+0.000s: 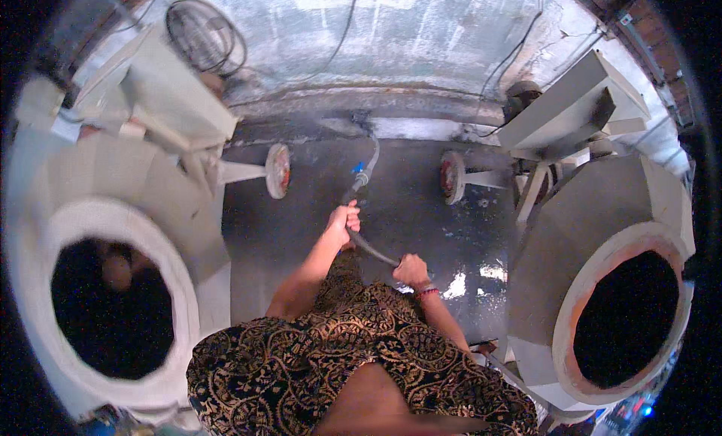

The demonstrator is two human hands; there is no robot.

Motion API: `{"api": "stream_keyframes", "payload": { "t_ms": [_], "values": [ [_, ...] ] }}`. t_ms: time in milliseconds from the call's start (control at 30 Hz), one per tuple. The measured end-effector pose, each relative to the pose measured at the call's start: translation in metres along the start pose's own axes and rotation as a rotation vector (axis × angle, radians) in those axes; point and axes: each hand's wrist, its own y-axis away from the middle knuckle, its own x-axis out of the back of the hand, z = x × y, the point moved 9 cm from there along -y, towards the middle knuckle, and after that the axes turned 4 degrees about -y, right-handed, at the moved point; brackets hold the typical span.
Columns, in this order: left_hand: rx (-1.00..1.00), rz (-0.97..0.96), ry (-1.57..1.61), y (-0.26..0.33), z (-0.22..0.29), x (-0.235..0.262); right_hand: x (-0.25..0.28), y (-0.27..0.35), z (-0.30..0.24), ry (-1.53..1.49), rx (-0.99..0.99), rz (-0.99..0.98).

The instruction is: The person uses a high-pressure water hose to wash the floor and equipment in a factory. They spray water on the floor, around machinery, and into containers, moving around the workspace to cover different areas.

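Note:
A dark hose (374, 250) runs between my two hands in front of my body. My left hand (344, 219) is closed around it, just below a pale fitting with a blue valve handle (358, 168). From that fitting a lighter length of hose (374, 152) leads away toward the foot of the wall. Lower and to the right, my right hand (411, 271) is wrapped round the hose near its other visible part. The hose's end is hidden at my right hand.
Large drum-shaped machines with dark round mouths stand on both sides, the left drum (184, 301) and the right drum (560, 301). A left wheel (278, 171) and a right wheel (452, 177) stick out over the wet floor (316, 158). A stained wall (421, 37) closes the far side.

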Motion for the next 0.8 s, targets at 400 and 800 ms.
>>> {"api": "stream_keyframes", "payload": {
  "t_ms": [400,800],
  "values": [
    [0.343,-0.274,-0.247,-0.085,0.056,-0.047,0.023,-0.037,-0.06,-0.202,-0.286,-0.153],
    [0.329,-0.265,-0.233,-0.067,0.055,-0.024,0.018,-0.035,-0.063,-0.134,-0.247,-0.223]
  ]
}}
